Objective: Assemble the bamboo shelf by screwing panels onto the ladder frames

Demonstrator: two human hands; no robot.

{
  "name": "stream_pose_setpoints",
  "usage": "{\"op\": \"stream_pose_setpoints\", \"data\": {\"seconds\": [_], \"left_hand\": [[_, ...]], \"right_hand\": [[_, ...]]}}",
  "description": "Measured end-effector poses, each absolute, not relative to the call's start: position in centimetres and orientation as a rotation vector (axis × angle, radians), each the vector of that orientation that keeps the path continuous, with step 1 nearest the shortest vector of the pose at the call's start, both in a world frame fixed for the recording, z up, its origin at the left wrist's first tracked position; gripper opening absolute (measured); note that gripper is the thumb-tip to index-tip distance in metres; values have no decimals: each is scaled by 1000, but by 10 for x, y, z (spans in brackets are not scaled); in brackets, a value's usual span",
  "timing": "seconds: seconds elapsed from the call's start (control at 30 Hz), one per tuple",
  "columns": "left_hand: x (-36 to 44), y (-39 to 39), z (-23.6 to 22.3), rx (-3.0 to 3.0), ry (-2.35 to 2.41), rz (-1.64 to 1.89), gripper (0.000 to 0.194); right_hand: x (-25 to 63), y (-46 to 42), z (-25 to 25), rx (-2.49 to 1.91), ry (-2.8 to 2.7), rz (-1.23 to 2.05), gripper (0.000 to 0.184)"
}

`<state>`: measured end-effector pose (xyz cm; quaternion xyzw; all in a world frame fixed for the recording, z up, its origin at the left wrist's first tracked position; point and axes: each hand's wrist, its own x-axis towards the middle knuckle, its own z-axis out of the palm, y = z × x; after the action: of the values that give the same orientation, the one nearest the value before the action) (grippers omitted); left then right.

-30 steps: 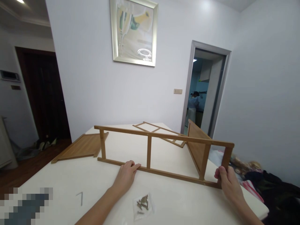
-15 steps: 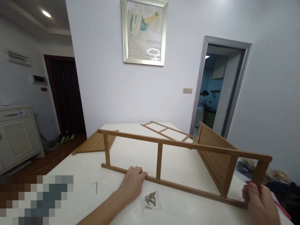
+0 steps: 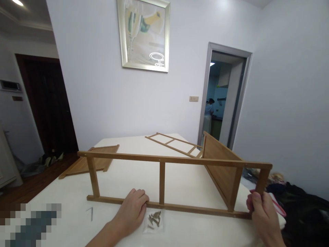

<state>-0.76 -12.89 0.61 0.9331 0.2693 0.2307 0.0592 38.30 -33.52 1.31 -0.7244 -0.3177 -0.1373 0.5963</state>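
A wooden ladder-shaped side frame (image 3: 161, 181) stands on its long edge across the white table (image 3: 180, 230). My left hand (image 3: 135, 207) is closed over its lower rail, left of the middle rung. My right hand (image 3: 263, 209) grips the right end, at the short end rung. An upright wooden panel (image 3: 222, 164) meets the frame near its right end and reaches back from it. In front of the frame, close to my left hand, lies a clear bag of screws (image 3: 155, 219). An L-shaped hex key (image 3: 92, 214) rests on the table farther left.
Another wooden panel (image 3: 102, 158) lies at the table's left side. A second ladder-shaped frame (image 3: 174, 144) lies at the back. Dark cloth (image 3: 305, 209) is heaped on the right. A person (image 3: 208, 113) stands beyond the doorway (image 3: 228, 51).
My view has turned to the right, so everything appears shifted left. The frame's left end has swung slightly nearer, and its rails look more level. Both hands keep their hold.
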Motion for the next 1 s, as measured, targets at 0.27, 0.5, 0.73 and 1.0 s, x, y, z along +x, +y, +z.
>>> {"op": "stream_pose_setpoints", "data": {"seconds": [0.27,0.5,0.73,1.0], "left_hand": [[-11,-121,6,2846,936,593,20],[-19,-105,4,2855,1076,532,20],[-23,-94,2,2859,1172,564,22],[-19,-90,-4,2775,1067,799,33]], "right_hand": [[363,-340,6,-1668,-766,-239,40],[327,-336,18,-1722,-727,-208,41],[306,-330,24,-1743,-705,-198,44],[335,-312,19,-1799,-724,-213,39]]}}
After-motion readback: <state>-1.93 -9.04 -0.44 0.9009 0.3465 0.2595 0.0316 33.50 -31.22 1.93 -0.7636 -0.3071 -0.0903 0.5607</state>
